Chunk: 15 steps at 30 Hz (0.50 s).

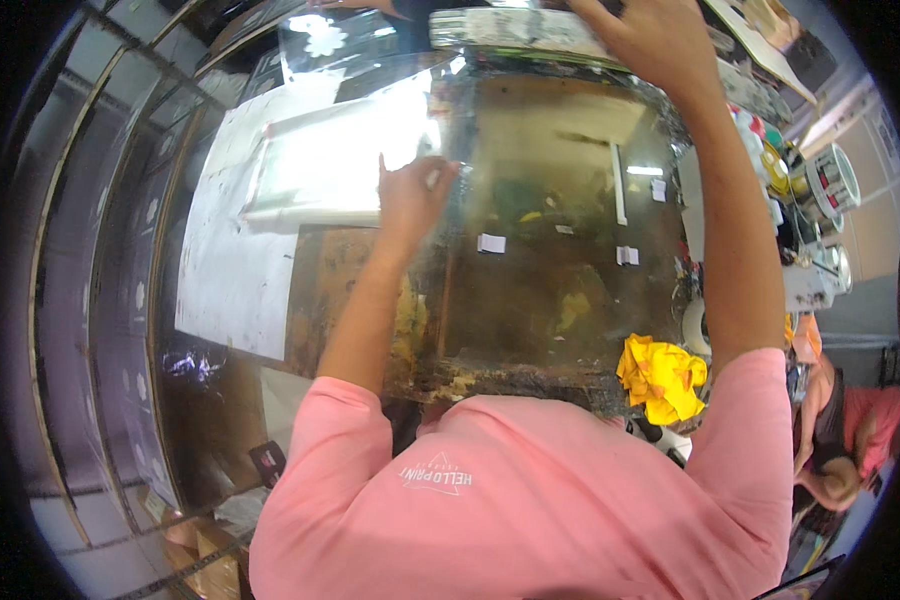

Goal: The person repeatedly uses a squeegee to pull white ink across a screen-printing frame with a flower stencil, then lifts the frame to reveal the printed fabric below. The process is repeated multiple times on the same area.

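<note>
My left hand (pixel 416 198) is over the middle of the worktable, its thumb and fingertips pinched together at the edge of a clear plastic film (pixel 450 130). The film is shiny and hard to trace against the glare. Beneath and to the left is a pale, brightly lit framed panel (pixel 320 170) on a large white sheet (pixel 235 270). My right arm stretches to the far edge, where my right hand (pixel 660 45) hangs over a stained pale bar (pixel 530 30). A finger of it is extended; the rest is partly cut off by the picture's top.
A glass-like brown tabletop (pixel 530 300) carries small white pads (pixel 491 243) and a narrow white strip (pixel 619 182). Crumpled yellow cloth (pixel 662 378) lies at the near right corner. Tubs (pixel 832 180) crowd the right side. A metal rack (pixel 90 250) stands left; another person (pixel 850 440) is at right.
</note>
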Each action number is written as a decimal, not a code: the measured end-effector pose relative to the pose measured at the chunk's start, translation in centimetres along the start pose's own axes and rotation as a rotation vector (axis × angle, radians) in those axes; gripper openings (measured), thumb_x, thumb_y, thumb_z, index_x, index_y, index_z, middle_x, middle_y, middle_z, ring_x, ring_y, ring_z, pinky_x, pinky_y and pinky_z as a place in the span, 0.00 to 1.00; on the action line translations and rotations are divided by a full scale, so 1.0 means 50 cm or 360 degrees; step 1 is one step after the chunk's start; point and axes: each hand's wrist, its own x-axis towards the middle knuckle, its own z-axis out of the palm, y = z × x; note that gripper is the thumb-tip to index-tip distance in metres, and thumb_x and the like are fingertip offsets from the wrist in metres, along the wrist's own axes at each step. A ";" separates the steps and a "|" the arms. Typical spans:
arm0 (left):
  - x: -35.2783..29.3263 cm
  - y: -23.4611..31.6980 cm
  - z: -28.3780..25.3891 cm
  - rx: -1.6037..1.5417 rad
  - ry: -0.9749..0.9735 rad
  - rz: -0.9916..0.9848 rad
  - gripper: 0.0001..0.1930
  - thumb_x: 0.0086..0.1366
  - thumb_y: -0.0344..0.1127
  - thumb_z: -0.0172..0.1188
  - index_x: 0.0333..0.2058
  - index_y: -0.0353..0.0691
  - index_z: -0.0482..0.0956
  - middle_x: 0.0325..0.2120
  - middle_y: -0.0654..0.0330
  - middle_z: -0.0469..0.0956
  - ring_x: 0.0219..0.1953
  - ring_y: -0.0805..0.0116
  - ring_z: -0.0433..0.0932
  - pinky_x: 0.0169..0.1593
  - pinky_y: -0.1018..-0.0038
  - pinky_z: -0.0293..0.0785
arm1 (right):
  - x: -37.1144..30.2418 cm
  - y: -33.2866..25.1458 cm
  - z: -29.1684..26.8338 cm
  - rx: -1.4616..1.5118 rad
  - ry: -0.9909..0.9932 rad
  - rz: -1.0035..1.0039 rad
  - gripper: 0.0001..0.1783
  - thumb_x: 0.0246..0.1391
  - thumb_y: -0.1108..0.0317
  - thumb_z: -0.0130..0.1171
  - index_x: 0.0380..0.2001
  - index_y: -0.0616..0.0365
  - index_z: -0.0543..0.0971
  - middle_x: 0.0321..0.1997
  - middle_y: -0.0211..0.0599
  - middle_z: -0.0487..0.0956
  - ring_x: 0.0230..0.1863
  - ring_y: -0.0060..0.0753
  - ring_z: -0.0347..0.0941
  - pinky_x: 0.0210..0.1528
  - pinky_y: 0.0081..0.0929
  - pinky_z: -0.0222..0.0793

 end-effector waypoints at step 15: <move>-0.071 0.264 0.257 0.0167 -0.0653 0.0512 0.65 0.51 0.89 0.55 0.73 0.39 0.67 0.76 0.38 0.57 0.79 0.36 0.50 0.77 0.32 0.25 | 0.030 0.049 0.024 0.0025 -0.0117 -0.0020 0.36 0.63 0.40 0.49 0.24 0.65 0.86 0.28 0.58 0.85 0.36 0.59 0.84 0.48 0.54 0.74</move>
